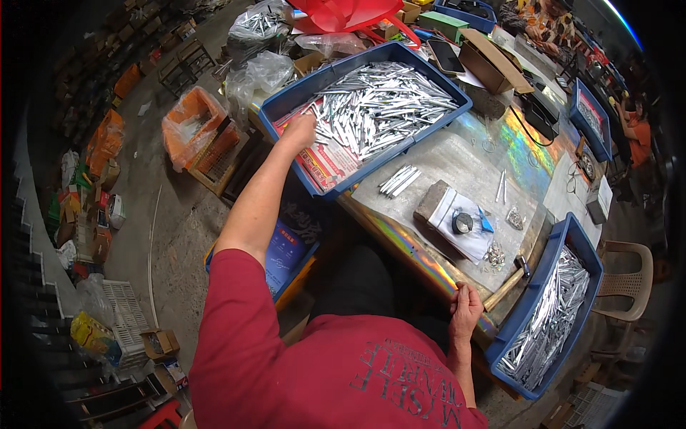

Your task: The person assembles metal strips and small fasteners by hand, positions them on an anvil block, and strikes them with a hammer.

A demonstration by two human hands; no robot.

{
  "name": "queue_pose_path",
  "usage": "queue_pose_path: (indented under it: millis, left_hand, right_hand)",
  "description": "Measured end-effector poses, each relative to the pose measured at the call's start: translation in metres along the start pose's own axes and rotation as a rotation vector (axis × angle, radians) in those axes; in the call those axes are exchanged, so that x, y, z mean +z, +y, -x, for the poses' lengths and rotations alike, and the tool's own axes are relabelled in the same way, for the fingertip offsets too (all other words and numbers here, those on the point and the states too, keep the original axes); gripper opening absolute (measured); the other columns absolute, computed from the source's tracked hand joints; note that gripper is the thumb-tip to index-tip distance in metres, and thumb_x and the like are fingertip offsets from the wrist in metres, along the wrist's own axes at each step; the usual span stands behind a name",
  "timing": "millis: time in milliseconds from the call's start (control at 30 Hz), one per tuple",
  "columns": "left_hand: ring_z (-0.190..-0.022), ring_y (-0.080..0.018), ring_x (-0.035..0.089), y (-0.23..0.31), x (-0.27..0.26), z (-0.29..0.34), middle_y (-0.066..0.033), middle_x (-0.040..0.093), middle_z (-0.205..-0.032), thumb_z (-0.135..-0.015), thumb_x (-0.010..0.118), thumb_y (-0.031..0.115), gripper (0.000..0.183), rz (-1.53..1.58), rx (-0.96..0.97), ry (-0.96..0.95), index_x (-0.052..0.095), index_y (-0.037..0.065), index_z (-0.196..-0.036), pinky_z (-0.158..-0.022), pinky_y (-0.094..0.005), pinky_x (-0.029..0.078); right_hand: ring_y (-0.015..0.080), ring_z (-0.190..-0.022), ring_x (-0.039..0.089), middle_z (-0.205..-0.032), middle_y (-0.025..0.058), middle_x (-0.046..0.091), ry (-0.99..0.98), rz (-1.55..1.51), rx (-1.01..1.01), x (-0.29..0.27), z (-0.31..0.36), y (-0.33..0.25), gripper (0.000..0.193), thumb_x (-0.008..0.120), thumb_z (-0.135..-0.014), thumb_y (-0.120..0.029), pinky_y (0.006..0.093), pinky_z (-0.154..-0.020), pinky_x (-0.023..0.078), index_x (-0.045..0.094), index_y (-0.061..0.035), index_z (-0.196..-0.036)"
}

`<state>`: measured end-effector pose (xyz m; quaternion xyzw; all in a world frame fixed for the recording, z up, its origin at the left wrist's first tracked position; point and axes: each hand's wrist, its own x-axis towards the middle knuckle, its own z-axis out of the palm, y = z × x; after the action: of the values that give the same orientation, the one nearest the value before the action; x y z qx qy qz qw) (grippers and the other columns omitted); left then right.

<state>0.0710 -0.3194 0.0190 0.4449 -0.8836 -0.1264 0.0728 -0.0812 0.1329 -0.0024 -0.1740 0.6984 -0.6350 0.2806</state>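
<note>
My bare left hand (pixel 300 131): fingers curled at slim silver rods (pixel 386 100), left part of blue rectangular plastic tray (pixel 379 164); can't tell if any caught. Best pinched lightly, drawn out lengthwise, I'd judge (crossed rods likely snag). My bare right hand (pixel 466 309): fingers bunched by iridescent table edge (pixel 400 238); hold unclear.

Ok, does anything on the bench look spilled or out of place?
Possibly: two silver rods lie apart from the small row of rods, and small metal pieces sit loose beside the paper-topped block, not in a container.
</note>
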Motion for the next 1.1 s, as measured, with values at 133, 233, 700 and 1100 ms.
queue_pose_path:
  millis: [133, 233, 700, 1100]
  left_hand:
    - [-0.087, -0.0308, 0.054, 0.013, 0.004, 0.008, -0.0202, 0.056, -0.084, -0.066, 0.046, -0.002, 0.018, -0.214, -0.008, 0.0, 0.057, 0.0, -0.08, -0.076, -0.037, 0.042]
    - [-0.089, -0.0311, 0.053, 0.011, 0.003, 0.002, -0.0205, 0.056, -0.086, -0.064, 0.048, -0.003, 0.018, -0.21, 0.071, -0.108, 0.056, -0.001, -0.081, -0.077, -0.0373, 0.041]
    - [-0.075, -0.029, 0.053, 0.031, 0.018, 0.007, -0.0145, 0.055, -0.074, -0.066, 0.056, 0.005, 0.009, 0.099, 0.365, -0.119, 0.053, 0.001, -0.074, -0.064, -0.0353, 0.041]
    - [-0.059, -0.0065, 0.047, 0.09, -0.037, 0.043, -0.0038, 0.056, -0.073, -0.078, 0.053, 0.009, 0.008, 1.197, 0.359, 0.174, 0.05, 0.003, -0.082, -0.052, -0.0189, 0.036]
  right_hand:
    - [0.0018, -0.044, 0.034, -0.058, -0.001, 0.046, 0.005, -0.017, 0.002, 0.0, 0.002, -0.001, 0.02, 0.044, -0.085, -0.018, 0.0143, -0.04, 0.026, 0.053, -0.0003, -0.087]
    - [0.0018, -0.044, 0.034, -0.058, -0.0008, 0.046, 0.009, -0.023, 0.004, -0.002, 0.002, 0.0, 0.02, 0.044, -0.085, -0.017, 0.0143, -0.04, 0.026, 0.053, -0.0004, -0.087]
    - [0.0021, -0.045, 0.035, -0.059, -0.0006, 0.046, -0.012, -0.02, 0.005, 0.0, 0.002, 0.0, 0.021, 0.044, -0.086, -0.019, 0.0146, -0.04, 0.027, 0.053, -0.0002, -0.089]
    - [0.0023, -0.045, 0.035, -0.058, -0.0007, 0.046, 0.001, -0.014, -0.004, -0.004, 0.005, 0.003, 0.02, 0.044, -0.085, -0.018, 0.015, -0.039, 0.027, 0.053, 0.0002, -0.089]
